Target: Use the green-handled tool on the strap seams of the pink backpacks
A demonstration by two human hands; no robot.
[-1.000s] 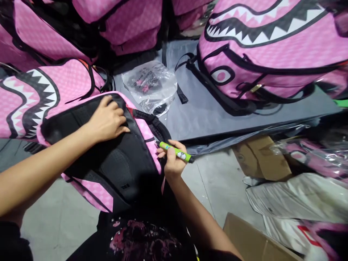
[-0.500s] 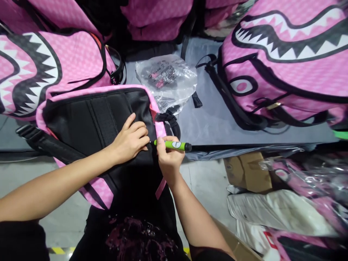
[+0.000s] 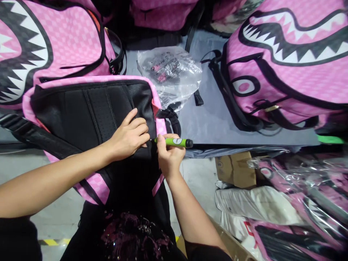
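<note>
The left hand (image 3: 132,134) lies on the near bag (image 3: 59,105), fingers bent; whether it pinches anything I cannot tell. The right hand (image 3: 172,154) pinches a green tool (image 3: 182,143) beside it.

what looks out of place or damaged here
Nothing looks plainly damaged. One thing seems stray: a crumpled, clear plastic bag lies loose on the flat grey worktop, beyond the black-backed pink fabric backpack under the left hand, perhaps discarded packaging.

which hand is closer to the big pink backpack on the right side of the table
Right. The right hand, holding the green pen, is left of that big pink backpack; the left hand is farther left, on a black panel.
</note>
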